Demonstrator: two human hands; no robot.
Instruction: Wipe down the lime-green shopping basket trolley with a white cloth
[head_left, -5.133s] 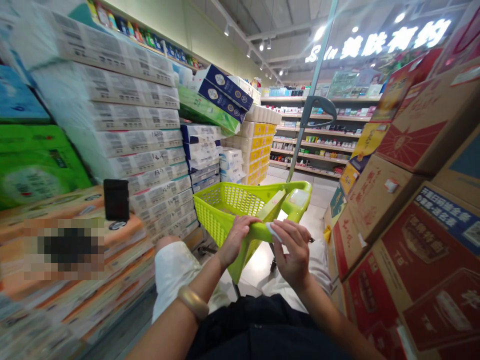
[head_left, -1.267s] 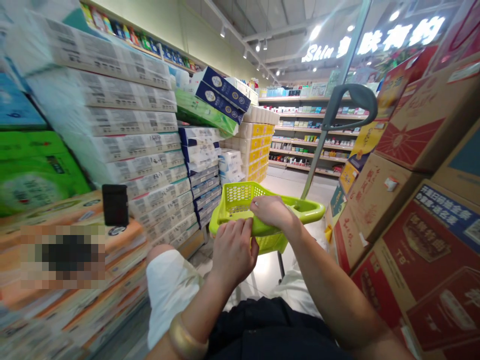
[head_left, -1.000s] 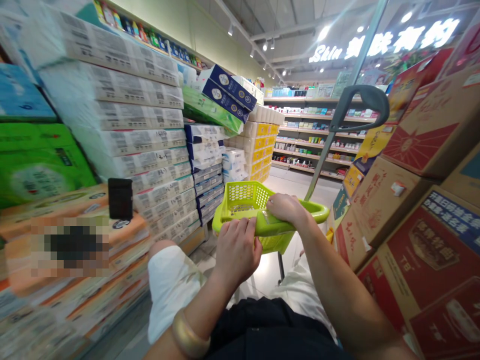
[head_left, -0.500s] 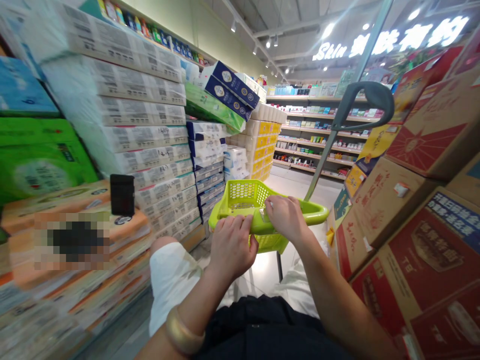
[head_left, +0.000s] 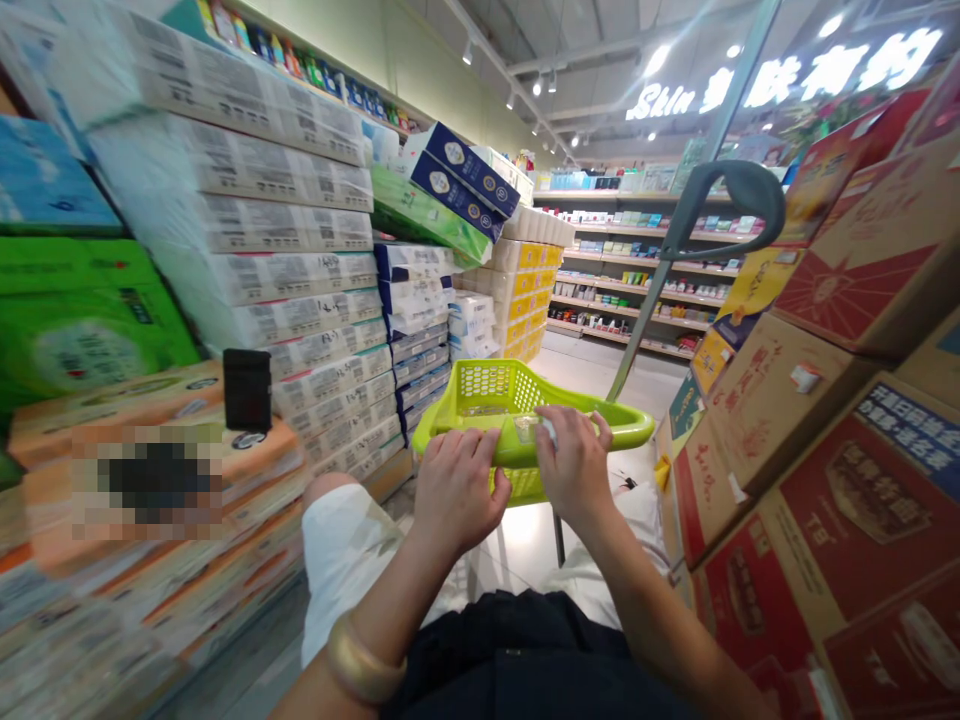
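Observation:
A lime-green plastic shopping basket point(head_left: 487, 385) with perforated walls is in front of my knees, its rim tilted a little. My left hand point(head_left: 461, 490) is closed over the near rim, left of the middle, with the thumb below it. Just to the right, my right hand point(head_left: 574, 465) is bent over the same rim. Between its thumb and fingers a small white thing point(head_left: 550, 430) shows, too covered to name. Beside those fingers, a shiny pale patch point(head_left: 525, 429) lies on the rim. The basket's inside is only partly visible.
Wrapped white packs point(head_left: 292, 200) are stacked high on the left, near orange tissue packs point(head_left: 262, 445) with a black object point(head_left: 247, 390) on top. Cardboard cartons point(head_left: 787, 400) line the right. A grey handle point(head_left: 724, 205) on a metal pole stands behind the basket. Stocked shelves point(head_left: 622, 280) are farther back.
My right hand has shifted slightly along the rim and its fingers have lifted and turned, showing more of the small white thing. My left hand stays on the rim.

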